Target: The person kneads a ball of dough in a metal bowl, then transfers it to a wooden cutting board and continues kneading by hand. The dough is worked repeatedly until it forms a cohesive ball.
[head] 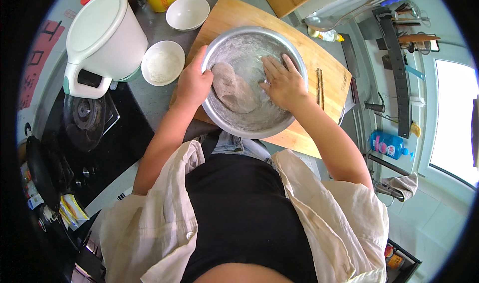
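Observation:
A round metal mixing bowl (243, 127) sits over a wooden cutting board (329, 96), its near rim close to my waist. Inside, toward the left wall, lies an elongated, folded-looking lump of dough (234, 90). Flour-like residue coats the bowl's inner wall. My left hand (194, 81) grips the left rim, with the thumb over the edge and the fingers outside. Within the bowl's right half, my right hand (284, 81) rests palm down with its fingers spread on the inner surface, apart from the dough. The right hand holds nothing.
Left of the board stand a white bowl of flour-like powder (163, 63), another white bowl (188, 13) and a large white lidded jug (108, 39). Chopsticks (320, 88) lie on the board's right side. A black cooktop (123, 133) is at left; a blue soap bottle (389, 144) is at right.

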A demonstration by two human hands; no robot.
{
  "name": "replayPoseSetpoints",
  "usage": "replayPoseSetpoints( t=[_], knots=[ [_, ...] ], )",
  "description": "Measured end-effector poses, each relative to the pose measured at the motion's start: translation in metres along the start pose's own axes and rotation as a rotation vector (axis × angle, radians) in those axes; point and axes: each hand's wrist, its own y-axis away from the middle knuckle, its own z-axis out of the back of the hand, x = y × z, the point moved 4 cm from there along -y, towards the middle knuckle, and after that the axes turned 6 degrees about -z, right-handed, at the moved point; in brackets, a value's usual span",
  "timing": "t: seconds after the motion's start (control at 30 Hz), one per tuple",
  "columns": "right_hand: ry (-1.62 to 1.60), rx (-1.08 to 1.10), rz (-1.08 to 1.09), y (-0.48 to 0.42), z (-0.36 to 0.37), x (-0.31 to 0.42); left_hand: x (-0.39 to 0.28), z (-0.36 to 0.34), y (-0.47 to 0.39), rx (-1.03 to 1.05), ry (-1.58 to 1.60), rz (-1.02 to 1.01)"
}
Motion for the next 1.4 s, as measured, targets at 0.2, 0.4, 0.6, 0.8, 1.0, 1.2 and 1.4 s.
replayPoseSetpoints(
  t=[0.2, 0.4, 0.6, 0.8, 1.0, 1.2, 1.4],
  knots=[
    [0.079, 0.138, 0.075, 0.022, 0.005, -0.004, -0.01, 0.006, -0.007, 0.087, 0.026, -0.016],
    [0.15, 0.035, 0.208, -0.011, -0.001, -0.011, 0.01, 0.0, -0.012, 0.112, 0.134, -0.08],
    [0.178, -0.005, 0.385, -0.035, 0.021, 0.001, 0.004, 0.0, -0.014, 0.192, 0.112, -0.01],
    [0.129, -0.037, 0.362, -0.039, 0.02, 0.012, -0.004, 0.002, -0.007, 0.1, 0.019, -0.041],
    [-0.233, 0.135, -0.016, 0.009, -0.01, 0.014, -0.004, 0.0, -0.006, 0.092, -0.009, 0.02],
    [-0.408, 0.191, 0.013, 0.034, 0.016, 0.027, 0.001, 0.0, -0.009, 0.055, -0.001, -0.036],
    [-0.185, -0.036, -0.012, 0.009, 0.006, 0.022, 0.0, 0.002, -0.009, 0.045, 0.016, -0.02]
  ],
)
